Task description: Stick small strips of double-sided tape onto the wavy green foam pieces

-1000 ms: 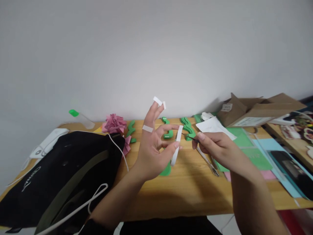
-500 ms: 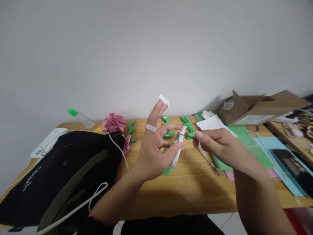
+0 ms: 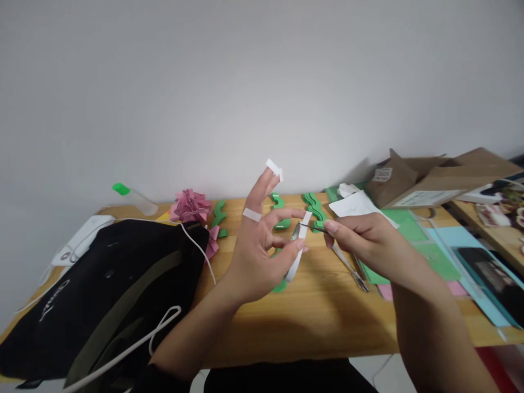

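My left hand (image 3: 256, 254) pinches a roll of white tape (image 3: 293, 268) between thumb and fingers. The free end of the tape stretches up past the thumb to a fingertip. Short white tape pieces (image 3: 252, 214) stick to this hand, on a finger and at the raised fingertips. In my right hand (image 3: 368, 240), thumb and fingers grip a thin dark pointed tool (image 3: 313, 227); its tip touches or lies just at the tape strip. The rest of the tool is hidden in the fingers. Behind the hands lie wavy green paper pieces (image 3: 313, 210).
On the left are a black bag (image 3: 123, 295) with a white cable, a pink paper flower (image 3: 191, 206) and a green-capped bottle (image 3: 135, 197). Rightward lie a pen (image 3: 350, 267), green sheets (image 3: 436, 259), a phone (image 3: 489, 278) and an open cardboard box (image 3: 434, 177).
Almost nothing differs. My right hand and the pointed tool have shifted very slightly left; the left hand keeps the tape roll in the same place.
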The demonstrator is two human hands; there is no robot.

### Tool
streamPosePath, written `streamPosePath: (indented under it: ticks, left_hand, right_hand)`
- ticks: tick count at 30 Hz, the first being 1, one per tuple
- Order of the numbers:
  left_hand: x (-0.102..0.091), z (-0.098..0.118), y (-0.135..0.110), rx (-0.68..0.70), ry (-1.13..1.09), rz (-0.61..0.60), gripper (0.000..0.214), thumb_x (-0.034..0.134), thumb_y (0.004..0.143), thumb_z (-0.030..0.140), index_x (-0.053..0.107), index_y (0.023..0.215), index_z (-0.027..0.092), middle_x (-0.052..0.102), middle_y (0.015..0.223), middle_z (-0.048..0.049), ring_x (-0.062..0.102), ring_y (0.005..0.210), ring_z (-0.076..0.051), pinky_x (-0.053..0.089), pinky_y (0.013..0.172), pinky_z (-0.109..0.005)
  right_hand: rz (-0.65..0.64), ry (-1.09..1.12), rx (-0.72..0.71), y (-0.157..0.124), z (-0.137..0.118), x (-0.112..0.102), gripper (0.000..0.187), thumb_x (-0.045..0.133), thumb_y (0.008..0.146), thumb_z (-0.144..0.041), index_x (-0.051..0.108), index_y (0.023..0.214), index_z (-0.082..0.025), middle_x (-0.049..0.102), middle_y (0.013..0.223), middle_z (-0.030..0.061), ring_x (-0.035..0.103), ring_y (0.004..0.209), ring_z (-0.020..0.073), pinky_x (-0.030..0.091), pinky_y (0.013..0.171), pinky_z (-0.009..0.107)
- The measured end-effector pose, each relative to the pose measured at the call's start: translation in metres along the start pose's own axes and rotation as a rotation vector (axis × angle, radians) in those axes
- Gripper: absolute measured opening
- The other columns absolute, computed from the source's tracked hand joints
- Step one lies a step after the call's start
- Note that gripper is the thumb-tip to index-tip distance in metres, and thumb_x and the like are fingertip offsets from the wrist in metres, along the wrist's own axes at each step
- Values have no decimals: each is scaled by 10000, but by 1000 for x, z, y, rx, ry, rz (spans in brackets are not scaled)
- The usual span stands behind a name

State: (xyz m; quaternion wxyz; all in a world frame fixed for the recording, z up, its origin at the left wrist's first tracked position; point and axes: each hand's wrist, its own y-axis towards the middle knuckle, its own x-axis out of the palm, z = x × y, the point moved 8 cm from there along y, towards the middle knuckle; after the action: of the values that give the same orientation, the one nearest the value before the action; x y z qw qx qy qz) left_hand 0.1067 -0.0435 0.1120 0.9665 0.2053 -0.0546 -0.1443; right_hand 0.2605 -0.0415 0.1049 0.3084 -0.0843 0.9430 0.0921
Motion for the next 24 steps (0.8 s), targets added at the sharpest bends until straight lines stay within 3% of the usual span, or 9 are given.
streamPosePath:
  ticks: [6,9,12,17,20,24]
  left_hand:
    - [1,-2,-1,39,56,-10,903,640,775,40,229,1436,498,185,1570,-32,625,1065,-227,620,577,-205]
    - [-12,-15,4,93,208,23,913,638,769,34,218,1456,463,148,1583,-49,607,1099,-238,609,587,-196]
    - [-40,-42,16,164,449,70,886,578,783,18,188,1482,398,136,1579,-94,594,1124,-229,591,622,-191]
    - [-67,-117,38,47,659,-136,755,444,792,4,271,1470,287,160,1567,-147,566,1169,-225,577,860,-363]
    - [-69,-147,42,-28,649,-188,754,448,766,-5,297,1466,229,182,1557,-173,544,1210,-256,555,910,-409]
    - [-66,-168,46,-101,618,-207,779,494,752,13,289,1470,235,207,1552,-173,560,1198,-278,567,887,-425]
  right_hand:
    - [3,-74,9,0,4,-1,602,448,848,-683,595,531,-193,339,415,-44,301,407,90,243,408,250]
    - [71,-128,92,-2,22,-8,612,421,853,-689,618,556,-191,358,423,-35,340,411,104,269,422,257]
    - [177,-152,193,-8,47,-17,627,418,843,-703,626,561,-183,374,420,-28,367,409,114,282,425,261]
    - [174,-47,251,-19,72,-13,639,418,824,-727,616,563,-178,367,419,-31,361,415,112,277,420,252]
    - [151,-10,275,-23,78,-7,629,412,830,-719,601,565,-181,340,427,-39,339,417,108,271,426,250]
    - [140,18,284,-23,81,-3,594,424,856,-675,583,567,-180,378,468,-30,347,445,107,276,441,249]
